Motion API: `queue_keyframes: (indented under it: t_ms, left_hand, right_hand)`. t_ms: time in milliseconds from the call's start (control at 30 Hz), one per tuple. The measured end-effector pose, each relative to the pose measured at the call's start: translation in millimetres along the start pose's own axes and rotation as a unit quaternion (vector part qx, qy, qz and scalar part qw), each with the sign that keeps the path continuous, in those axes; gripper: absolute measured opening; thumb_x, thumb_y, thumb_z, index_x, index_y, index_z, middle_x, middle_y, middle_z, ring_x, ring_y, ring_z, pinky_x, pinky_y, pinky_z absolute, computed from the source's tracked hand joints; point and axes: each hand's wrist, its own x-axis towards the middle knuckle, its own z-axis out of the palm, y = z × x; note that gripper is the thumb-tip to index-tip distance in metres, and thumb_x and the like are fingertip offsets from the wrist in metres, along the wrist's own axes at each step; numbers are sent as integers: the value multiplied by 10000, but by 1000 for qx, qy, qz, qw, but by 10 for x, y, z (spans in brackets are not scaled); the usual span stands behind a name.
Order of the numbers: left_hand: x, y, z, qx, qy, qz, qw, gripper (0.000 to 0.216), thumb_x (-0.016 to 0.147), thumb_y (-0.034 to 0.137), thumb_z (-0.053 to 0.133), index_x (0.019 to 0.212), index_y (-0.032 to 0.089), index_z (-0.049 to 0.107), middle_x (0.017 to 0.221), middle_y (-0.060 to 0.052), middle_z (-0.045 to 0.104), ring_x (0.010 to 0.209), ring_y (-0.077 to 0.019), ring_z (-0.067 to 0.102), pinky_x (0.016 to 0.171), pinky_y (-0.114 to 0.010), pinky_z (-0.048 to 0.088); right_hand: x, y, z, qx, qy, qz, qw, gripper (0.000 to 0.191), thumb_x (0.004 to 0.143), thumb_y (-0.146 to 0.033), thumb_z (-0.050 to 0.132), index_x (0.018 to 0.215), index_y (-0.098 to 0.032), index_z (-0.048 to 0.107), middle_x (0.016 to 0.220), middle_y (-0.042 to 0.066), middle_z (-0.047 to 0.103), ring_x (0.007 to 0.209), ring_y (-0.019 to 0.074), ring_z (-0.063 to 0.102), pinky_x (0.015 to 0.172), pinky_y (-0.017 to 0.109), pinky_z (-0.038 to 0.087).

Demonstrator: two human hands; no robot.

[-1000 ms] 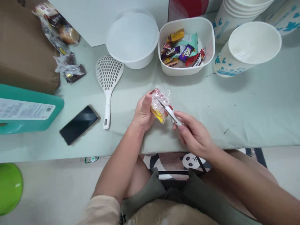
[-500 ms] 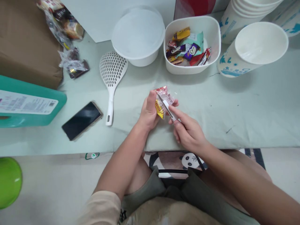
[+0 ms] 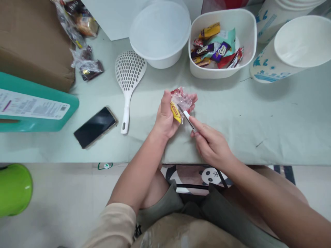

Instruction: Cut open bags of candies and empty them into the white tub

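My left hand (image 3: 167, 119) is closed around a crinkled clear plastic wrapper (image 3: 183, 100) with red printing. A small yellow-wrapped candy (image 3: 176, 113) with a red label sits in the same grip, beside the thumb. My right hand (image 3: 210, 139) grips a slim, pointed, knife-like metal tool (image 3: 190, 121) with a white part on it. Its tip points up and left and lies against or just over the wrapper; actual contact cannot be made out. Above the hands stands a white square tub (image 3: 248, 51) holding several wrapped candies (image 3: 221, 51).
A white slotted skimmer (image 3: 126, 110) and a black phone (image 3: 95, 127) lie to the left. Behind are a lidded white bowl (image 3: 160, 34) and paper cups (image 3: 300, 44). A teal container (image 3: 51, 120), brown box (image 3: 36, 44) and packaged snacks (image 3: 86, 26) occupy the left side.
The view has shifted, so the table items appear farther right and higher. The fingers of my left hand are spread wider behind the wrapper, and the tool's tip is lower on it.
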Motion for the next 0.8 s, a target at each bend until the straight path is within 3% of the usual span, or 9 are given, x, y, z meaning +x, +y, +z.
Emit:
queue_keyframes:
  t_ms: [233,633,800]
  left_hand:
    - [22,78,-22,-29,-9,31,999,540,830,758,648,978,238,651,1219,-81,746,1400,-319,601,922,-362,639]
    - [31,175,-54,6,14,53,998,555,843,773,615,1009,245,660,1246,-75,722,1414,-320,586,886,-342,629]
    - [84,243,-110,-21,31,68,997,584,856,789,585,1009,231,661,1221,-82,744,1399,-296,606,931,-327,635]
  right_hand:
    - [17,-24,1,-32,-11,-13,999,496,1017,-193,446,1479,-237,618,789,26,653,692,155,617,662,294,544]
    - [-13,7,24,-22,-23,-40,999,487,1021,-191,436,1477,-219,607,808,28,662,698,151,623,667,297,558]
    - [-3,-11,-92,-34,-29,-38,998,449,1022,-189,423,1424,-219,620,861,35,695,631,133,601,633,295,535]
